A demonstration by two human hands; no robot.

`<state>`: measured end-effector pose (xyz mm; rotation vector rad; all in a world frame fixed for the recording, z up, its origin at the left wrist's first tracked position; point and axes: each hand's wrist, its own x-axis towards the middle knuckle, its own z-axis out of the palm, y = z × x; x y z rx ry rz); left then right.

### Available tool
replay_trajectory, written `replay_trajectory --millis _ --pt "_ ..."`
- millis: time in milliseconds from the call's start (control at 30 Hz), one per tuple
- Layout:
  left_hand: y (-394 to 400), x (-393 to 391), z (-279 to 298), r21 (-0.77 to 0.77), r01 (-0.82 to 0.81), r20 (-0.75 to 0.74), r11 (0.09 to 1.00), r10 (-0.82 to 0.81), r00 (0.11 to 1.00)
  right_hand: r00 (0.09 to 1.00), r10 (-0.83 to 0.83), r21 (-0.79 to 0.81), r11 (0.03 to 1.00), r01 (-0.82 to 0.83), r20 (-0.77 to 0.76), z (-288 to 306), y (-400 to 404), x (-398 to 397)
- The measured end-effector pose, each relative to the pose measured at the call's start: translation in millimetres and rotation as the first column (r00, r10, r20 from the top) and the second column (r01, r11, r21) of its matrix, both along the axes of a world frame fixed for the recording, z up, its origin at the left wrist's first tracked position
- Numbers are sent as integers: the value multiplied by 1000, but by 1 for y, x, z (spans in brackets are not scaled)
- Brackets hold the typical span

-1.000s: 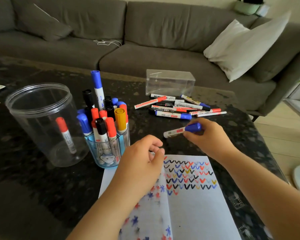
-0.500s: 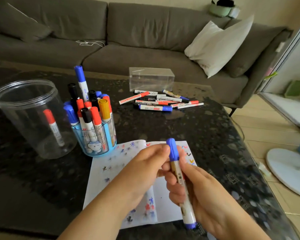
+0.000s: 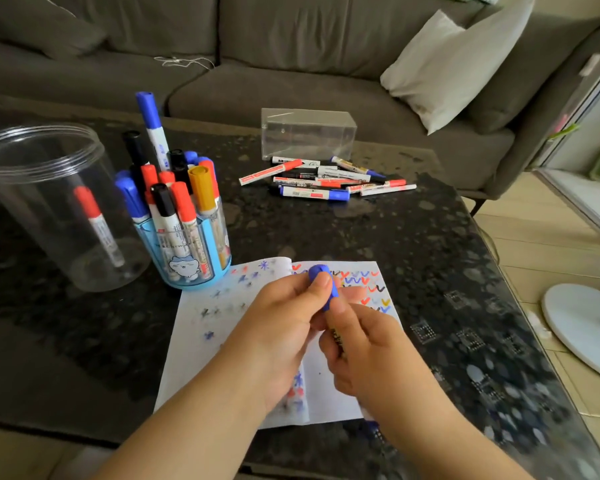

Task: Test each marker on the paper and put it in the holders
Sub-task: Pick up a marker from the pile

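Two hands meet at lower centre over the paper (image 3: 336,382): the right hand (image 3: 364,344) grips the blue marker's (image 3: 330,296) barrel, the left hand (image 3: 284,317) pinches its cap. Uncapping looks underway; next comes a firm pull, then a test stroke.

A home living room: grey sofa (image 3: 291,46), cushion (image 3: 454,64), coffee table (image 3: 378,237).

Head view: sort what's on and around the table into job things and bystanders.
Job:
- blue-capped marker, gripped by left hand and right hand
- white paper with test marks
- blue cartoon holder of markers
- clear round plastic jar
- loose marker pile

Lying about:
- clear rectangular box
- white cushion
- grey sofa
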<state>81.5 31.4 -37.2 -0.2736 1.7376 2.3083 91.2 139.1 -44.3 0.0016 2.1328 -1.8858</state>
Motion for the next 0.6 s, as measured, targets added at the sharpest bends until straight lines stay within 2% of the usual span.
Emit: replay_trajectory --millis 67,133,167,200,233,267,333,400,467,600 --pt "3 0 -6 -90 -61 20 994 63 998 982 20 268 963 31 -186 -7 2 0" --pt "6 1 -10 -148 -99 34 984 106 994 955 22 369 925 94 -297 -8 5 1" --pt "6 1 -11 -161 -111 36 981 118 992 956 29 382 920 89 -293 -7 5 1" --pt "6 1 -11 -156 -111 32 981 118 993 971 33 354 934 55 -237 -5 5 0" --pt "5 1 -8 -114 -92 31 989 97 995 992 19 242 970 11 -121 -2 7 -1" --pt "4 2 -5 -33 -50 26 998 51 998 999 28 54 998 -30 36 3 9 -1" --pt "1 4 2 116 70 -5 991 -70 998 951 143 -336 941 -44 274 15 14 -1" --pt "0 8 6 141 101 -28 985 -98 995 918 243 -488 871 -64 313 21 15 3" --pt "0 12 8 118 55 -14 991 -54 998 919 266 -496 864 -92 291 21 12 8" --pt "6 21 9 24 -58 73 998 56 996 955 189 -279 953 -121 230 16 3 21"
